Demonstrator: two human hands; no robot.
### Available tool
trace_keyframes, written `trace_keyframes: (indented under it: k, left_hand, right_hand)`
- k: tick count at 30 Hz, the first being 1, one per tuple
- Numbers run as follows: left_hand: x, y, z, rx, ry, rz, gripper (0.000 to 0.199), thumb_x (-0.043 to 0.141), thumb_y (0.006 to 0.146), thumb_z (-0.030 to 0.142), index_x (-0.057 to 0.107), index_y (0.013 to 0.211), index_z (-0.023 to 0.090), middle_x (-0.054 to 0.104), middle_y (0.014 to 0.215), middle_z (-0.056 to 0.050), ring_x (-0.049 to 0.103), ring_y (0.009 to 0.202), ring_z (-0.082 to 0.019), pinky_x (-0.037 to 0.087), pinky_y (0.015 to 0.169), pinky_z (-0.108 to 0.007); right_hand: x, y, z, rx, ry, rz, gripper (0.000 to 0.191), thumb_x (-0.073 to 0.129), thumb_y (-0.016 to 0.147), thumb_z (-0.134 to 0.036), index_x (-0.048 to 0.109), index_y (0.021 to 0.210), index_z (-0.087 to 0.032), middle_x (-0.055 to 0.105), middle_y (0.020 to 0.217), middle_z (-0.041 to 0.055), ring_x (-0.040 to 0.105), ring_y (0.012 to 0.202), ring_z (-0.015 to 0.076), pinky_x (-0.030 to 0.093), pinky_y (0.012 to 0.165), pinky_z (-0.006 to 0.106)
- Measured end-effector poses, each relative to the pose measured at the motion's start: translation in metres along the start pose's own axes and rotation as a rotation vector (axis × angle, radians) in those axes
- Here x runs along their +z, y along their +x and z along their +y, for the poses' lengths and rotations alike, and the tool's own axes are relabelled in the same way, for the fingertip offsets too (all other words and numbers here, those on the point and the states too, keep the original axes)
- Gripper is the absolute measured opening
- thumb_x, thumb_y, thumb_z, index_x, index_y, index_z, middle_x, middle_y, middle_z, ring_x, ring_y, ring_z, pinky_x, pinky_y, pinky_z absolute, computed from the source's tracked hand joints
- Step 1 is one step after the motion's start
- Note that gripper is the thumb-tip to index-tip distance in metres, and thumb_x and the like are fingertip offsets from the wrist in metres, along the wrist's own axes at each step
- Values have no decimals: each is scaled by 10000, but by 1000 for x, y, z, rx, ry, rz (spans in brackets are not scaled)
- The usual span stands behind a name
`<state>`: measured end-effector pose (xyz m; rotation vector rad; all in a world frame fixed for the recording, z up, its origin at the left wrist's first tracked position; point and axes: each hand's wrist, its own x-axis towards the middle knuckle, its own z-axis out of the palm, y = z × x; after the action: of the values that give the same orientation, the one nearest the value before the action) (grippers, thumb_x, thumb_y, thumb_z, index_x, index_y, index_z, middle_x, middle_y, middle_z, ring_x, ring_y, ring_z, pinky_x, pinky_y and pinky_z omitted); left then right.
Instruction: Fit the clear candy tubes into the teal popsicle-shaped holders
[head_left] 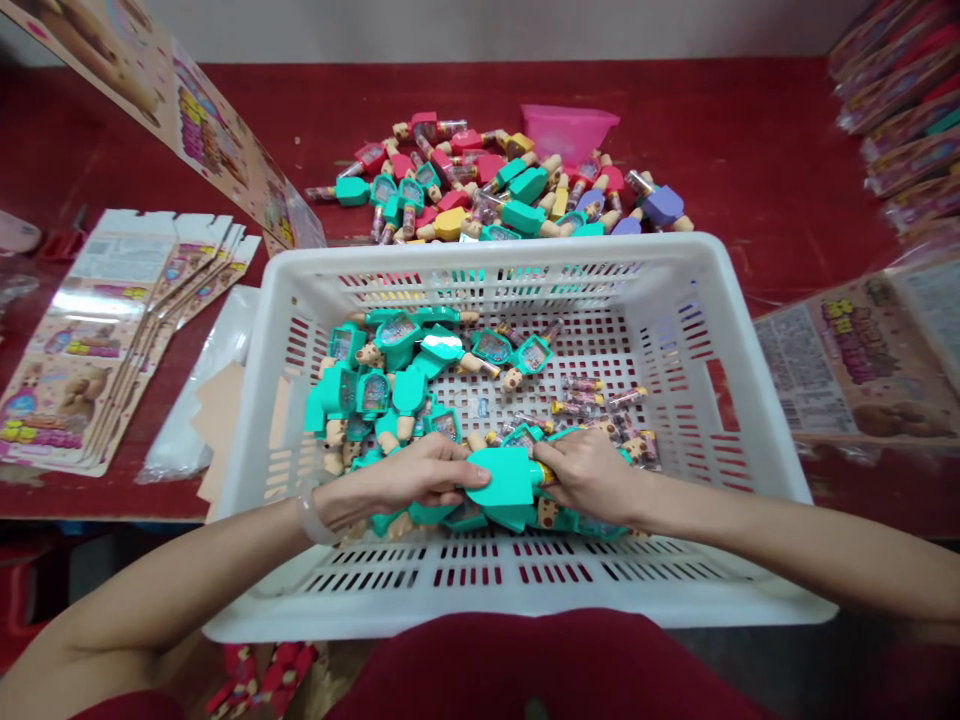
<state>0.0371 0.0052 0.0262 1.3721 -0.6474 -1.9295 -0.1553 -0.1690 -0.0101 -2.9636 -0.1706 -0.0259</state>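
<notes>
Over the front of a white plastic basket (480, 610), my left hand (431, 472) pinches a teal plastic toy (504, 482) at its rounded end. My right hand (589, 472) is closed at the toy's other end, on a small tube with a yellow end (545, 474); most of the tube is hidden by my fingers. Several teal toys with beige, spotted animal-like ends (409, 392) are heaped in the basket's left and front. Loose clear tubes with small pink contents (581, 397) lie at its right, behind my right hand.
Behind the basket, mixed-colour toys (457, 185) and a pink scoop-like container (570, 133) lie on the red table (720, 150). Flat printed cartons (82, 350) are stacked left, and an upright printed card (217, 120) rises nearby. Packed boxes (907, 120) stand right.
</notes>
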Motion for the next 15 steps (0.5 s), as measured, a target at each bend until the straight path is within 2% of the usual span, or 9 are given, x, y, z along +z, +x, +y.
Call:
trace_keyframes:
  k: [3,6,10,15]
  left_hand:
    - [-1,2,-2,12,-126,2,554,716,763,485,307,541,184,194,456,89,204,418,-46,114,419,-226]
    - [2,2,0,-24,-128,32,523,729,755,453,329,555,182,217,465,86,203,422,-43,104,416,-222]
    - [9,0,3,-47,-94,77,492,682,784,494,378,569,173,302,466,71,192,418,-39,100,416,-224]
    - [15,-6,-1,-20,60,69,488,613,834,555,452,602,157,398,501,45,274,429,-53,156,420,-225]
  right_hand:
    - [-8,2,0,24,-52,127,82,531,697,-117,560,750,-173,601,577,13,530,487,169,167,514,326]
    - [-14,3,0,12,-82,129,93,517,705,-89,567,729,-164,605,581,22,524,470,170,142,512,331]
    - [-21,5,-4,91,-75,-68,75,554,749,-123,608,790,-156,652,622,35,551,489,184,99,506,332]
    - [-33,8,-12,207,-8,-342,179,597,807,-243,652,960,-166,696,673,46,583,529,196,70,503,335]
